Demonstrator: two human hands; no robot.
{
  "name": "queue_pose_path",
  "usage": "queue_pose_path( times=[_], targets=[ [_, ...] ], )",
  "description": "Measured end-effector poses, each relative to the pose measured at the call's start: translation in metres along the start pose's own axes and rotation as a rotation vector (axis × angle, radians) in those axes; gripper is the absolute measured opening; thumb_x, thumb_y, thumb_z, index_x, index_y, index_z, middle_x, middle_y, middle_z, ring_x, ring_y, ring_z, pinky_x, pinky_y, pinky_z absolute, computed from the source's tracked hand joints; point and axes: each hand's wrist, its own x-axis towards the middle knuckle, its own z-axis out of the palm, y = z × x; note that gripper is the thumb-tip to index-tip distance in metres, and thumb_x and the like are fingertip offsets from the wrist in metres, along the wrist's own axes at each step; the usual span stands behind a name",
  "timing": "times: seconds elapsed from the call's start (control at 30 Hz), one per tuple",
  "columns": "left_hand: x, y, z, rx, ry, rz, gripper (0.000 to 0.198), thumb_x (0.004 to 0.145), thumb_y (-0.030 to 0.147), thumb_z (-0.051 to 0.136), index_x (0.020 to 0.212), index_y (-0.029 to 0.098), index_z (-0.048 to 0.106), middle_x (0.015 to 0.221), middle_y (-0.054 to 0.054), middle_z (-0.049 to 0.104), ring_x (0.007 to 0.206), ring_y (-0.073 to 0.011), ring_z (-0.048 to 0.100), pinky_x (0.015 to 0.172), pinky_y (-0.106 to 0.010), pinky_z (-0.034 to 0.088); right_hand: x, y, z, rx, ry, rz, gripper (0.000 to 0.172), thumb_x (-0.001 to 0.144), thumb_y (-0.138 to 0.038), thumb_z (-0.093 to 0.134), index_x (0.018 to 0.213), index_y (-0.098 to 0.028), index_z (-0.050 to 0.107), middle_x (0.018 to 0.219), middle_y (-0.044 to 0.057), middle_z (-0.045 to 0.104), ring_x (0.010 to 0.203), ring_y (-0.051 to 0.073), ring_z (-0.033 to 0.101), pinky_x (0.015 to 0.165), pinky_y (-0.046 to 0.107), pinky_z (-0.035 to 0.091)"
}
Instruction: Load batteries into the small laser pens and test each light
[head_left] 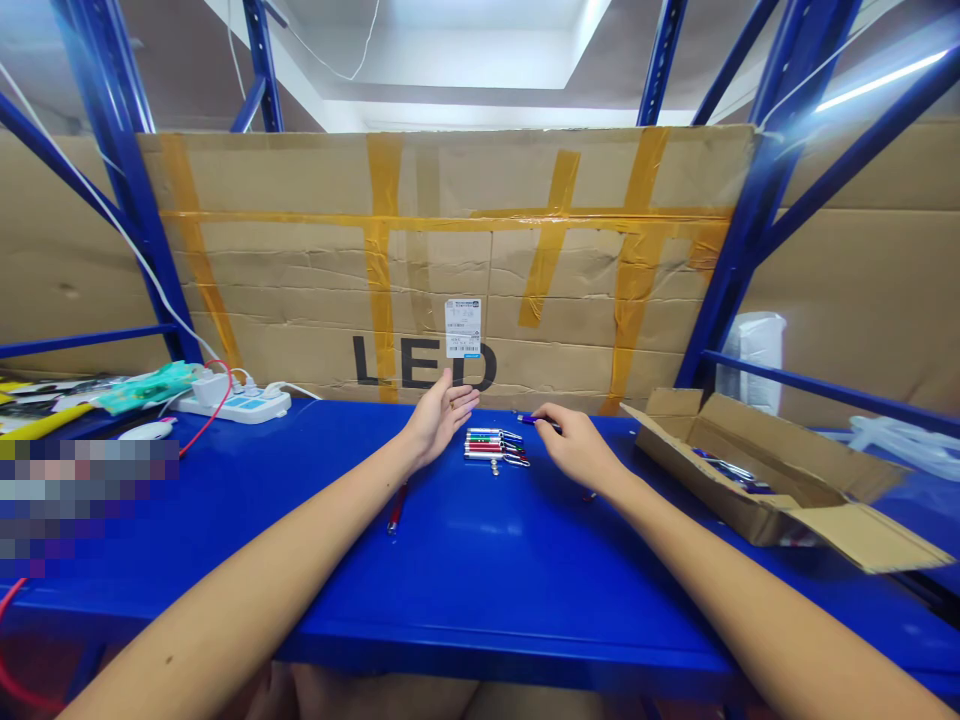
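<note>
My left hand [444, 412] is open, palm turned to the right and fingers stretched out, with nothing in it. My right hand [574, 440] has its fingers closed on a dark blue-purple metal penlight [526, 418], whose end sticks out to the left. Between the hands lies a row of several small metal penlights [487, 444] in different colours, with carabiner clips at their right ends. Small silver button cells [495, 467] lie just in front of the row. A red penlight [397, 508] rests beside my left forearm, partly hidden by it.
An open cardboard box [739, 480] with more penlights stands on the right. At the left back are a white power strip [244, 403], cables and green-wrapped goods [146, 388]. A large taped cardboard panel [315, 280] closes off the back of the blue table [480, 590]; blue rack posts flank it.
</note>
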Motion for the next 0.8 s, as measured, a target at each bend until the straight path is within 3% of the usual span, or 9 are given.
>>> queue_pose_path(
  times=[0.63,0.8],
  targets=[
    [0.0038,-0.0050,-0.0034,-0.073,-0.043,-0.044,0.081,0.092,0.061,0.030,0.145,0.000,0.031,0.149,-0.022,0.038,0.139,-0.0250,0.037,0.117,-0.034,0.027,0.0005,-0.0001,0.0008,0.036,-0.004,0.037,0.026,0.087,-0.025,0.043,0.090,-0.016,0.067,0.090,0.009,0.072,0.082,0.022,0.063,0.073,0.030,0.042],
    [0.0044,-0.0058,-0.0030,-0.072,-0.041,-0.050,0.079,0.092,0.062,0.031,0.142,0.001,0.037,0.147,-0.022,0.041,0.137,-0.0262,0.040,0.116,-0.036,0.029,0.0003,-0.0004,0.0011,0.023,-0.011,0.029,0.026,0.088,-0.027,0.042,0.089,-0.017,0.067,0.090,0.009,0.073,0.081,0.022,0.063,0.073,0.030,0.042]
  ],
)
